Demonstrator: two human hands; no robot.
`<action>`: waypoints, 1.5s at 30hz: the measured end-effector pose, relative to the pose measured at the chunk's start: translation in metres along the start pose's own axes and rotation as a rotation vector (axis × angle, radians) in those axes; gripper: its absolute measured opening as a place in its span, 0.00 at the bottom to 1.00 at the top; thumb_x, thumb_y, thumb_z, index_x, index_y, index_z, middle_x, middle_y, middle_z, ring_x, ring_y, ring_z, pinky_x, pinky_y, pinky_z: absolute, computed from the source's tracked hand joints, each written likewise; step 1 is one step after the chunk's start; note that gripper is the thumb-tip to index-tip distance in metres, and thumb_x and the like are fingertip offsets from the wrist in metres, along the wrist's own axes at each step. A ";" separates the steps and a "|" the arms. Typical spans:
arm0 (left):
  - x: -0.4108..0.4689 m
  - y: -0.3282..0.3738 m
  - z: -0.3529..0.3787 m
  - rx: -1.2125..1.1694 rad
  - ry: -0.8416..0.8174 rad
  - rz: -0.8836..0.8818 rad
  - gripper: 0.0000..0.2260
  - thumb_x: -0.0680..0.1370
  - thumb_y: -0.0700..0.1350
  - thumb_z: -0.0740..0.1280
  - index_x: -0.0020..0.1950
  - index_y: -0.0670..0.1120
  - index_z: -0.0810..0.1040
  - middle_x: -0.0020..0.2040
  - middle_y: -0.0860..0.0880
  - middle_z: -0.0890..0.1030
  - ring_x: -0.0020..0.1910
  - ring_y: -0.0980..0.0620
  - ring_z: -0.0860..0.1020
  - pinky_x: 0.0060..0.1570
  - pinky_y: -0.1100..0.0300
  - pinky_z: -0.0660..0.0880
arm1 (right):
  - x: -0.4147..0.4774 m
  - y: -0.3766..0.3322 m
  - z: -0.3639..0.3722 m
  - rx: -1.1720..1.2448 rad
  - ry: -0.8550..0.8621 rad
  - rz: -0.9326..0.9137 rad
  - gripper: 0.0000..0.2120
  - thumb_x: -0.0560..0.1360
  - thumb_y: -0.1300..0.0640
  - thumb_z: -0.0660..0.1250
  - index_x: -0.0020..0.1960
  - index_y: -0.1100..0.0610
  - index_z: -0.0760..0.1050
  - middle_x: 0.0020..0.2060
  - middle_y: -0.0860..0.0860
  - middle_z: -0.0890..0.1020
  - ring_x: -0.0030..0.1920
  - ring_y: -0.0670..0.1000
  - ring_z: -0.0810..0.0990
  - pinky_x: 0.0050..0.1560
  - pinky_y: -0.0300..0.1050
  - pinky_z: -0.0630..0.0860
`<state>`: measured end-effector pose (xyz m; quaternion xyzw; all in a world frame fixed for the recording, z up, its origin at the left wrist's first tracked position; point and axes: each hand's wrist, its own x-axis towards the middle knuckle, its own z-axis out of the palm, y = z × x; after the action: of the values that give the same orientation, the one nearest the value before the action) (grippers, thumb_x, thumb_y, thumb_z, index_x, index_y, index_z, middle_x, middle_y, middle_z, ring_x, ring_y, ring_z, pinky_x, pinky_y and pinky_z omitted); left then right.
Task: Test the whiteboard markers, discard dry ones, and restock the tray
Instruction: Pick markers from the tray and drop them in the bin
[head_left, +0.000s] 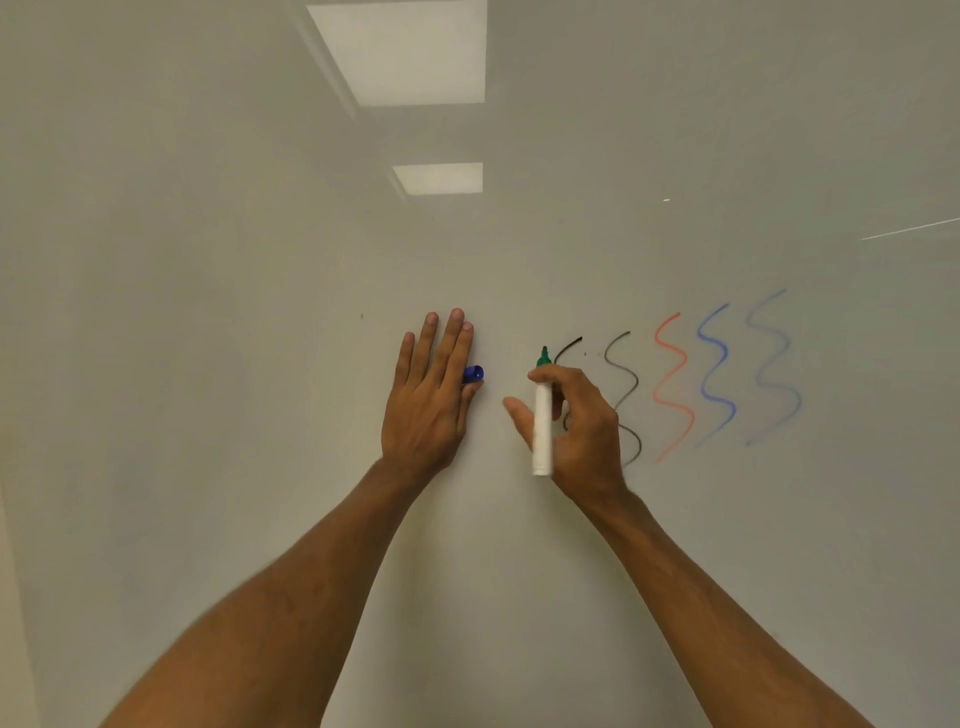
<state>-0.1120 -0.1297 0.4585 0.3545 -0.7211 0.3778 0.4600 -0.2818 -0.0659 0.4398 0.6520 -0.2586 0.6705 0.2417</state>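
Observation:
My right hand (576, 421) grips a white marker (542, 431) with a green nib end (544, 356). The nib points up at the whiteboard (260, 312), just left of the black squiggle (567, 348). My left hand (428, 395) lies flat against the board with straight fingers, and its thumb pinches a blue cap (474, 373) against the side of the index finger. To the right run more test squiggles: a dark grey one (626, 384), a red one (672, 384), a blue one (717, 374) and a fainter blue one (774, 364). No tray is in view.
The board fills the whole view and reflects two ceiling light panels (410, 52). A wall edge (10, 597) shows at the lower left. Left of my left hand the board carries no marks.

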 end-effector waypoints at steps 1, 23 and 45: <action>0.000 0.000 0.000 -0.001 0.001 0.001 0.25 0.85 0.54 0.45 0.78 0.41 0.54 0.79 0.45 0.54 0.78 0.44 0.51 0.76 0.47 0.49 | 0.000 0.000 0.002 -0.028 0.032 -0.011 0.12 0.74 0.50 0.68 0.51 0.59 0.77 0.40 0.52 0.79 0.37 0.46 0.74 0.39 0.38 0.73; -0.002 -0.001 0.004 0.033 0.023 0.006 0.25 0.84 0.54 0.47 0.78 0.42 0.54 0.79 0.45 0.54 0.78 0.44 0.51 0.77 0.48 0.48 | -0.036 0.011 0.005 -0.190 0.117 0.069 0.08 0.75 0.55 0.63 0.48 0.61 0.74 0.32 0.53 0.76 0.29 0.49 0.73 0.30 0.39 0.73; -0.022 0.000 -0.018 -0.005 -0.130 0.044 0.25 0.84 0.53 0.47 0.79 0.43 0.53 0.79 0.45 0.54 0.78 0.44 0.50 0.76 0.46 0.46 | -0.100 -0.001 -0.014 -0.323 -0.194 -0.034 0.14 0.79 0.51 0.58 0.47 0.59 0.78 0.32 0.50 0.79 0.30 0.47 0.75 0.35 0.39 0.71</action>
<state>-0.0978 -0.1099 0.4432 0.3612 -0.7581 0.3623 0.4044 -0.2884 -0.0541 0.3400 0.6706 -0.3738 0.5503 0.3283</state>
